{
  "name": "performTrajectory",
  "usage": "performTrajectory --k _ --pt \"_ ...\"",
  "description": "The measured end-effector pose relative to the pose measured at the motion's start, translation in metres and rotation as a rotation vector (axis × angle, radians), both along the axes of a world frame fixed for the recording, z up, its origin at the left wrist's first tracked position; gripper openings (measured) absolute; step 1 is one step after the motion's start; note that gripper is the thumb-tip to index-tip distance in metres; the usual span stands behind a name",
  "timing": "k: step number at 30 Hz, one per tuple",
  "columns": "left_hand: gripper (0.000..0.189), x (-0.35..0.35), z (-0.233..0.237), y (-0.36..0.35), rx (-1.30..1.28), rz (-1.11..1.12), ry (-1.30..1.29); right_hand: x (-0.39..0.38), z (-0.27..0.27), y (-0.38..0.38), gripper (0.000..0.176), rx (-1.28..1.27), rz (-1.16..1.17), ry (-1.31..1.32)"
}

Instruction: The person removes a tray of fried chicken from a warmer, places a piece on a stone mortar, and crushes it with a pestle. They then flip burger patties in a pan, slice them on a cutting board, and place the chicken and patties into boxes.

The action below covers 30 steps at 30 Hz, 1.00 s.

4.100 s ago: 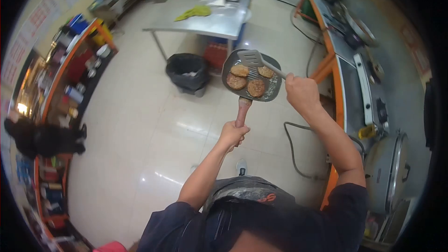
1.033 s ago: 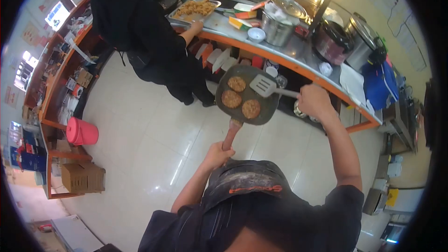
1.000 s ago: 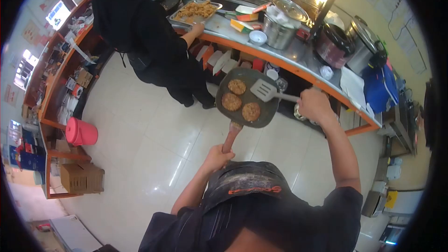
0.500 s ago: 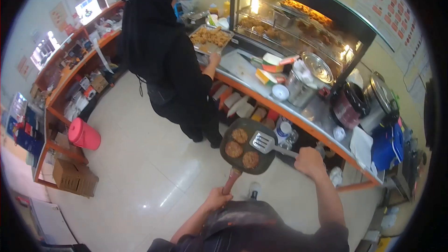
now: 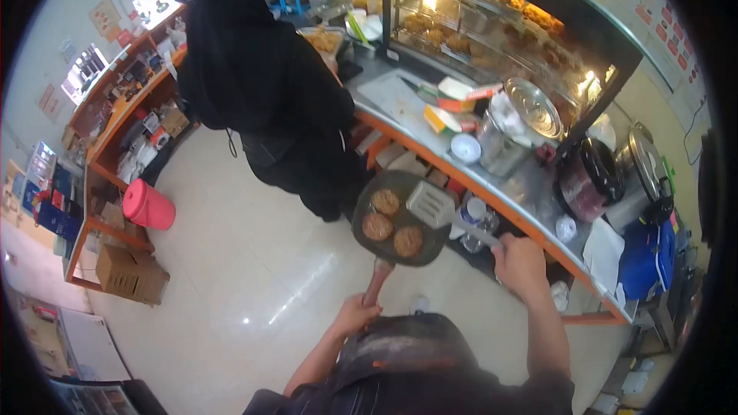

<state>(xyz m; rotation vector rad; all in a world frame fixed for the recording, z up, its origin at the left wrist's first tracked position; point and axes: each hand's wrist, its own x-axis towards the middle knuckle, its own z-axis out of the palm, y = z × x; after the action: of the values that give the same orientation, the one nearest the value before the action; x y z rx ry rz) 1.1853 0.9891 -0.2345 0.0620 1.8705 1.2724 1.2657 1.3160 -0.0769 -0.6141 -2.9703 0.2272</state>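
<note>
My left hand (image 5: 360, 313) is wrapped round the brown handle of a dark square pan (image 5: 367, 244), held level over the floor. Inside the pan lie three browned patties: one at the top (image 5: 385, 201), one at the left (image 5: 377, 227) and one at the right (image 5: 408, 241). My right hand (image 5: 520, 265) grips the handle of a slotted spatula (image 5: 430, 205). The spatula's head is over the pan's upper right side, beside the patties; whether it touches the pan I cannot tell.
A person in black (image 5: 269, 84) stands ahead at the left, by a tray of fried food (image 5: 323, 40). The counter (image 5: 400, 104) bears a lit display case (image 5: 492, 23), pots and boxes. A pink bin (image 5: 148, 205) and a cardboard box (image 5: 132, 273) stand left.
The pan and spatula have shifted slightly upward in view, with both handles still held. The person in black now stands further left and covers more of the food tray.
</note>
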Motion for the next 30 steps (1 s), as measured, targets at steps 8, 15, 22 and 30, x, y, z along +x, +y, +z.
performTrajectory --k 8,15,22,30 --pt "0.014 0.003 0.011 0.016 0.008 0.041 -0.043 -0.015 0.029 0.015 0.010 0.259 0.093 -0.124" --pt "0.016 0.011 0.013 0.019 0.030 0.051 -0.062 -0.032 0.044 0.007 0.008 0.252 0.188 -0.322" --pt "0.014 0.012 0.006 0.022 0.045 0.070 -0.062 -0.060 0.026 0.061 0.019 0.001 0.226 -0.377" --pt "0.015 0.021 -0.004 0.023 0.036 0.080 -0.012 -0.055 -0.013 0.094 0.024 -0.201 0.174 -0.466"
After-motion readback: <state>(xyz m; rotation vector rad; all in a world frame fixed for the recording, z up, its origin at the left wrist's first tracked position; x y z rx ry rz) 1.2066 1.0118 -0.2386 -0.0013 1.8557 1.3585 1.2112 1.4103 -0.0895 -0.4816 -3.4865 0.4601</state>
